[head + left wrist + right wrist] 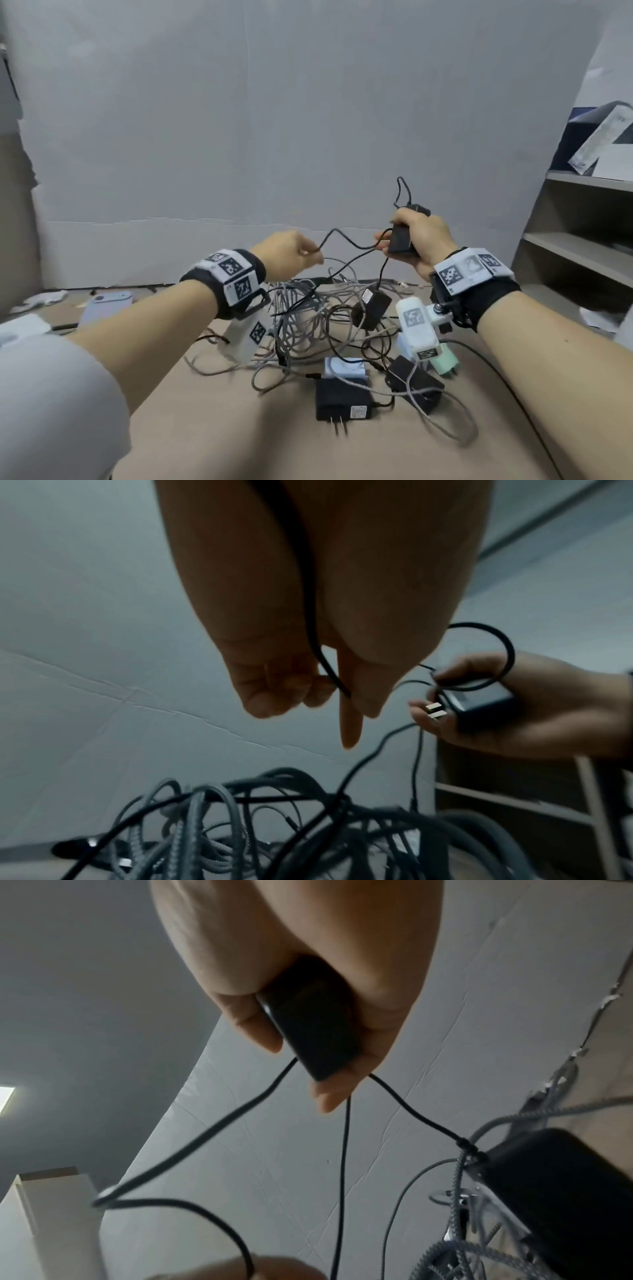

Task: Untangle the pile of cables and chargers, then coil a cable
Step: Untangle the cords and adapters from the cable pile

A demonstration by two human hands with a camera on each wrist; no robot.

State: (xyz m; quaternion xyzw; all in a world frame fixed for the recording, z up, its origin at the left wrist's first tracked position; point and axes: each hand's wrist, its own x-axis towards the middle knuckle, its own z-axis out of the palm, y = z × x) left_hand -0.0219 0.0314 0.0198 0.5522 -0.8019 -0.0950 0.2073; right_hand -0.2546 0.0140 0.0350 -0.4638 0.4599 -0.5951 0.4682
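Right hand fingers clamping round black charger, holding it raised above pile. Left hand fingers pinching thin black cable running left from charger, index finger sticking out straight. Tangled pile of cables lying below on brown surface. Black adapter and white charger sitting at near edge of pile.
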